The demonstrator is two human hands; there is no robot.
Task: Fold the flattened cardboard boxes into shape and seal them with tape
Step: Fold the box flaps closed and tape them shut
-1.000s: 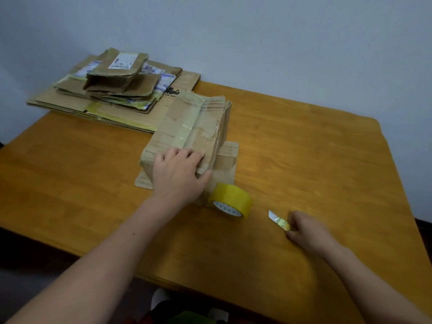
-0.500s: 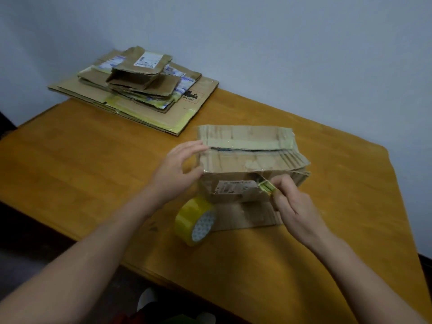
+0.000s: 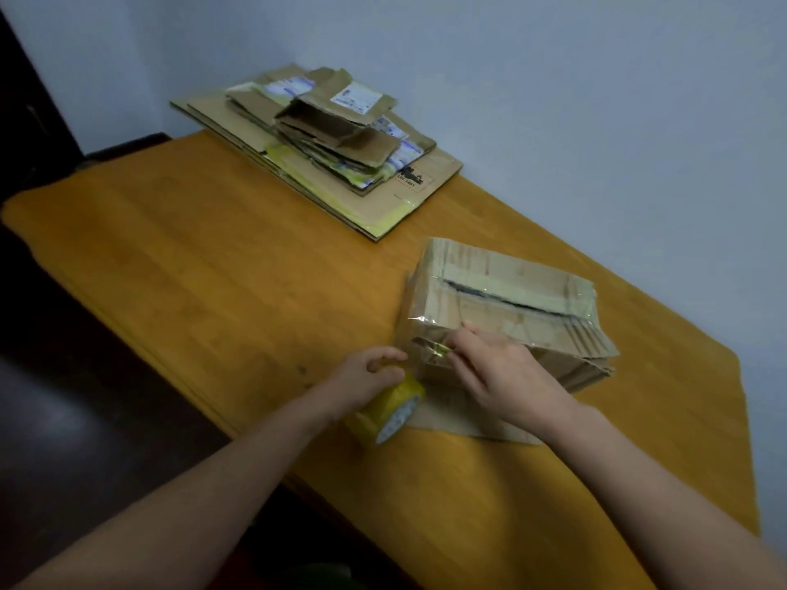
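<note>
Plain wooden table shoved against a pale wall, with a stack of flat cardboard waiting at the far side. The folded-up box sits near the right of the table on a loose flat piece of cardboard, its long side running left to right and angling a bit away. The left hand has its fingers curled over the top of the roll of tape, which stands on edge right at the box's near left corner. The right hand pinches a little knife against the box's near face, blade pointing left, toward the roll. So the bit that matters: the tape to cut should run from the roll up to that shiny corner of the box, just left of the blade tip, though I can't really make out the strip itself. The right hand is clearly the closer one for the cut, and I'd guess the left just keeps the roll steady and the tape taut.
</note>
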